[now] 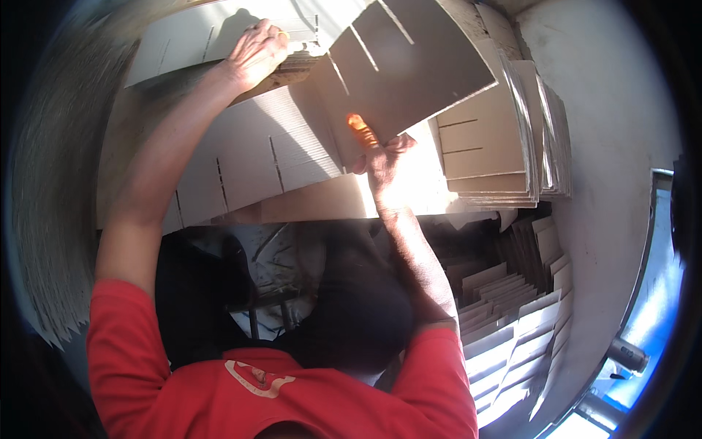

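My right hand (387,164), with an orange cover on one finger, grips the lower corner of a slotted cardboard sheet (417,66), which is tilted up to the right. Farther off to the left, my left hand (257,57) has its fingers bunched over the edge of another slotted cardboard sheet (186,47). Something yellow shows at its fingertips, and whatever it pinches is hidden. Between my arms, a pale slotted cardboard sheet (248,146) lies at a slant on the work surface. Strong sunlight washes out part of my right hand.
A stack of slotted cardboard (486,146) stands right of my right hand. Many more cardboard pieces (504,322) are piled lower right, below the work surface. A tall mass of layered sheets (55,183) rises at the left. A pale wall (599,183) bounds the right side.
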A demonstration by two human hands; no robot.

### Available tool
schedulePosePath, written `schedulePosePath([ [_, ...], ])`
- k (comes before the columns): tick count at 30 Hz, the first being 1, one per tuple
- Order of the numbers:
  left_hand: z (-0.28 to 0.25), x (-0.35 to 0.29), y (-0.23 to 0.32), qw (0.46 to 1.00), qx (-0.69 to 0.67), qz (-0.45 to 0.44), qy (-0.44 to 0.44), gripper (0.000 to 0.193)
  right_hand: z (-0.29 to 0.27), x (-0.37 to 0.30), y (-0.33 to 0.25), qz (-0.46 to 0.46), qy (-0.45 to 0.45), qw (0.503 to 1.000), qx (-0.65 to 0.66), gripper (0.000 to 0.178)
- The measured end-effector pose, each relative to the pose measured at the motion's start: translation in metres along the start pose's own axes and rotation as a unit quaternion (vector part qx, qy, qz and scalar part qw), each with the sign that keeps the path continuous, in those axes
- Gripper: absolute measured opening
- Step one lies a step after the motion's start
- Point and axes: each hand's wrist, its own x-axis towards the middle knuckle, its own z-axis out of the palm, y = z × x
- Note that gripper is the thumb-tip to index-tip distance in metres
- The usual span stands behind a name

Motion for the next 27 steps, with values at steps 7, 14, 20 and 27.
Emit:
schedulePosePath([
  [7,-0.016,0.004,0.002,0.99,-0.115,-0.068,-0.033,0.011,0.002,-0.007,-0.018,-0.03,-0.021,0.999,0.005,0.016],
  [14,-0.027,0.006,0.0,0.99,-0.132,-0.04,-0.008,0.021,0.002,-0.013,-0.029,-0.043,0.007,0.999,-0.006,0.012],
  [20,-0.044,0.011,0.02,0.989,-0.104,-0.009,-0.101,0.019,0.002,-0.007,-0.025,-0.055,-0.005,0.998,-0.006,0.011],
  [27,-0.061,-0.004,0.056,0.966,-0.253,0.047,-0.006,0.029,0.003,0.018,-0.004,-0.08,-0.027,0.995,0.044,0.018],
])
